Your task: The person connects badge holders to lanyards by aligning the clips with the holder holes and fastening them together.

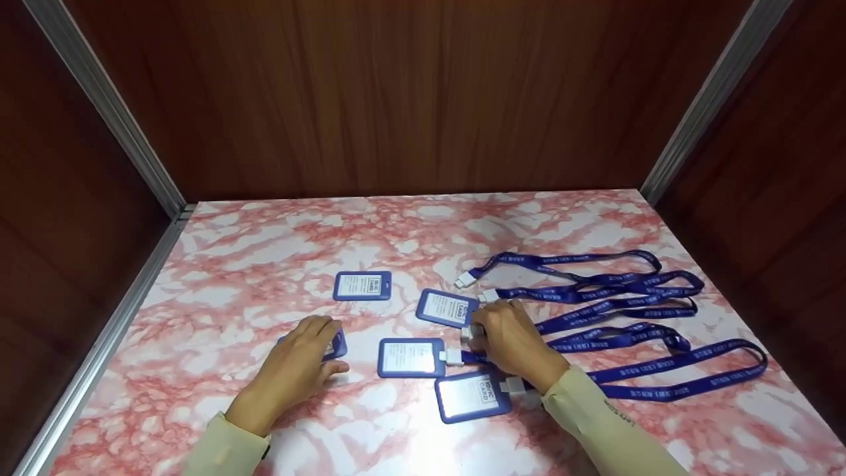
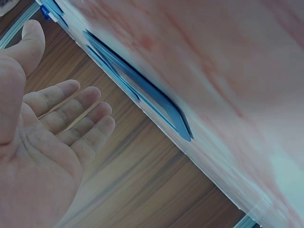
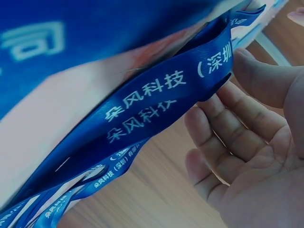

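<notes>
My left hand [image 1: 297, 360] is over a blue-framed card holder [image 1: 340, 345], mostly hidden beneath it. In the left wrist view, that hand [image 2: 57, 118] has loose, spread fingers, apart from a card holder [image 2: 147, 85] lying on the table. My right hand [image 1: 515, 340] pinches the end of a blue lanyard [image 1: 575, 316] near its white clip [image 1: 468, 332]. The right wrist view has the printed lanyard [image 3: 161, 88] running in between the thumb and fingers of that hand [image 3: 251, 137]. Just beyond those fingertips lies another card holder [image 1: 447, 308].
One card holder [image 1: 362, 285] lies alone farther back. Two more, a middle card holder [image 1: 410, 357] and a front card holder [image 1: 472, 398], meet white lanyard clips. Several blue lanyards [image 1: 674, 387] spread to the right. Wood panels [image 1: 423, 99] enclose the marbled table [image 1: 231, 264].
</notes>
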`<state>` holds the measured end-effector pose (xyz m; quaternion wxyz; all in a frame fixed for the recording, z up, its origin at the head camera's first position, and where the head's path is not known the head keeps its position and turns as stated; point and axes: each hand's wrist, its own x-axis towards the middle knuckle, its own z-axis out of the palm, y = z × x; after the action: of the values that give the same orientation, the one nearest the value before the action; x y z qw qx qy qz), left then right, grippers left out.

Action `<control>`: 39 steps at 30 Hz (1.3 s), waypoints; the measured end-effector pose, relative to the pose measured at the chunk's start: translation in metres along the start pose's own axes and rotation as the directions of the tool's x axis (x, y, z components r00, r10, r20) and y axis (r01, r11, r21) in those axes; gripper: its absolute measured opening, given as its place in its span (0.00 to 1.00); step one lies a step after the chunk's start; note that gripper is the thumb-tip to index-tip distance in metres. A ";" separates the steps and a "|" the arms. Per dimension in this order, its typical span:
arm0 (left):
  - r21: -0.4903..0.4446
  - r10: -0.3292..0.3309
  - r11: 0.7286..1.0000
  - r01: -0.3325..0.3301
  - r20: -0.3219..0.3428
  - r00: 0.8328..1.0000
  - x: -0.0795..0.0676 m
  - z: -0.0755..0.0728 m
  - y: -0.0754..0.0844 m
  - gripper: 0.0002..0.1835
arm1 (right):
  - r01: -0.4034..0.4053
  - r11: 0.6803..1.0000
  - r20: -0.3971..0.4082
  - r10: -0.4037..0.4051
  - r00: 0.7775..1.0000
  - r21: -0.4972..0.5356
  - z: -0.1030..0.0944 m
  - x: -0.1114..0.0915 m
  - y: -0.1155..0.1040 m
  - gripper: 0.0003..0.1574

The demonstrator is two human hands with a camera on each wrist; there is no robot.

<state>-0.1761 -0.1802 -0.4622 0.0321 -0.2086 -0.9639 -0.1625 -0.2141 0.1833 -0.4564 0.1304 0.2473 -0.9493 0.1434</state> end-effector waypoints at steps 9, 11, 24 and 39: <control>0.037 0.018 0.999 -0.017 -0.028 0.999 0.000 0.001 -0.004 0.40 | -0.004 1.000 0.011 0.004 1.000 0.017 0.001 0.006 -0.007 0.17; 0.039 0.021 0.999 -0.020 -0.032 0.999 0.000 0.001 -0.005 0.40 | 0.007 1.000 0.004 -0.007 1.000 0.018 0.001 0.006 -0.007 0.18; 0.040 0.040 0.998 -0.038 -0.049 0.998 -0.001 -0.001 -0.006 0.39 | 0.114 0.993 -0.058 -0.112 0.992 0.021 0.004 0.010 -0.010 0.19; 0.053 0.026 0.998 -0.023 -0.048 0.999 0.000 -0.001 -0.006 0.39 | 0.109 0.994 -0.055 -0.107 0.993 0.023 0.007 0.014 -0.014 0.19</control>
<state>-0.1782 -0.1854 -0.4634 0.0630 -0.2154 -0.9641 -0.1417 -0.2202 0.1636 -0.4553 0.1603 0.2961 -0.9288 0.1549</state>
